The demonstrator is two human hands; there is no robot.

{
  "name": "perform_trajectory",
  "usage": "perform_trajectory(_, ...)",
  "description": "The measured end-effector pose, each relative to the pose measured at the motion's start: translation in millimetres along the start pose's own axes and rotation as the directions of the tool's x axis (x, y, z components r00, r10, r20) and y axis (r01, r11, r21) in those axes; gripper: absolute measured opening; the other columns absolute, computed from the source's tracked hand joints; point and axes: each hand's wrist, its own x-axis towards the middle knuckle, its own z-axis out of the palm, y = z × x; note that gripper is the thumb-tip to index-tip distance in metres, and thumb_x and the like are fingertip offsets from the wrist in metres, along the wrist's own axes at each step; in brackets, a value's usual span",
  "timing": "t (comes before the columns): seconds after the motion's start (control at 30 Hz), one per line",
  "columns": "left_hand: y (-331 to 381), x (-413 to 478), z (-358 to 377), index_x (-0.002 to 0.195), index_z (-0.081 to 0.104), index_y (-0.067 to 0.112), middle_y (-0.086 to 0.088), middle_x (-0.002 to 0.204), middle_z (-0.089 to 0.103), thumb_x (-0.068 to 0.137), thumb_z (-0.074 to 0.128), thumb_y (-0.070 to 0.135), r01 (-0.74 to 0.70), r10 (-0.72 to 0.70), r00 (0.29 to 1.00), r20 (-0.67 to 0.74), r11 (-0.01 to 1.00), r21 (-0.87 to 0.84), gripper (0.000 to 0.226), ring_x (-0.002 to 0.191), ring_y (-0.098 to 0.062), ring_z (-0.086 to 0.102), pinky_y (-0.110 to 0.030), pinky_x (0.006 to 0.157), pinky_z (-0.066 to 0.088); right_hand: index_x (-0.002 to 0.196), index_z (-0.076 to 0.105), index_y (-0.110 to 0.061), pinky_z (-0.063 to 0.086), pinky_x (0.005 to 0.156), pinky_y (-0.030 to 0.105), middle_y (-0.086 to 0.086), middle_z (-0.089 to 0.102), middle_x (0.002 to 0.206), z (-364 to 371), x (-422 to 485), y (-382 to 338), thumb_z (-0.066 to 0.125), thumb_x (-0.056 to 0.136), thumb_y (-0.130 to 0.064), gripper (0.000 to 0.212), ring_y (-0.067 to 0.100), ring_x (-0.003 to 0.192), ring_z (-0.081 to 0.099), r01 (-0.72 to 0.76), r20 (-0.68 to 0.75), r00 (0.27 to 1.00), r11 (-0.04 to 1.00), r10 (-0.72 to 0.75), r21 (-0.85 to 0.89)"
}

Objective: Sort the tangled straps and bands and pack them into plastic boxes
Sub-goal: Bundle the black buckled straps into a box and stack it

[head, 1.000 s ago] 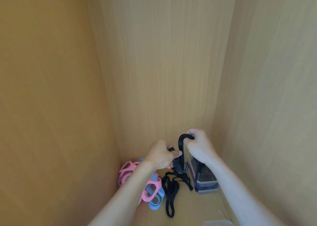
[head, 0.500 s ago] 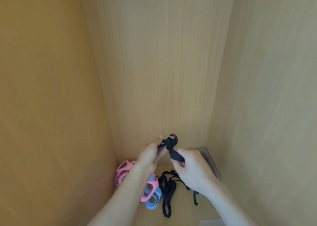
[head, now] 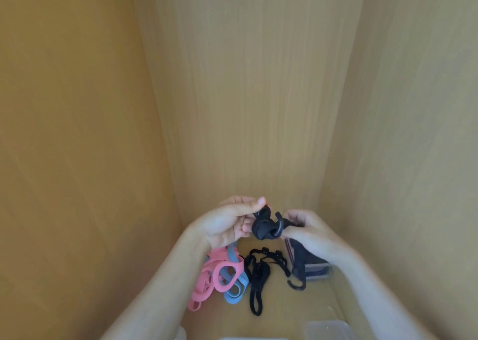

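1. The left hand (head: 227, 223) and right hand (head: 307, 232) are both pinching the black strap (head: 263, 227), bunched between them in mid-air; seemingly the bundling step.
2. Next move is probably calling for lowering it into the plastic box (head: 319, 272) at right; coil kept tight.

A narrow wooden compartment is seen from above, enclosed by three panels of pale wood grain: a back panel (head: 253, 94), a left panel (head: 72, 133) shown in a deeper amber tone, and a right panel (head: 413, 133). A bottom board (head: 289, 310) of matching finish is seen below. A cupboard interior is possibly pictured.
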Motion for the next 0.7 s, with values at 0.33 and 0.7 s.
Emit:
perform_trajectory(0.33,-24.4,7.7,6.4,0.101,0.071,0.013,-0.008,0.101,0.078,0.096,0.066,0.037,0.221,-0.177,0.972,-0.152,0.905,0.363,0.025,0.092,-0.022,0.075,-0.034,0.082,0.062,0.078,0.058,-0.036,0.047,0.064,0.042,-0.01,0.064,0.071,-7.6,11.3,-3.1,0.064,0.078,-0.001,0.036,0.013,0.06,0.052,0.01,-0.194,0.98,0.988,-0.04,-0.153)
perform_trajectory(0.7,-58.0,25.5,20.1,0.1,0.062,-0.002,-0.017,0.094,0.075,0.094,0.071,0.018,-0.039,0.087,0.708,-0.701,0.996,0.083,0.022,0.079,-0.022,0.077,-0.031,0.067,0.063,0.113,0.04,-0.049,0.051,0.079,0.019,-0.023,0.06,0.1,25.4,-0.6,-0.9,0.064,0.085,-0.007,0.056,-0.004,0.095,0.059,0.105,-0.202,0.957,0.902,-0.206,-0.418)
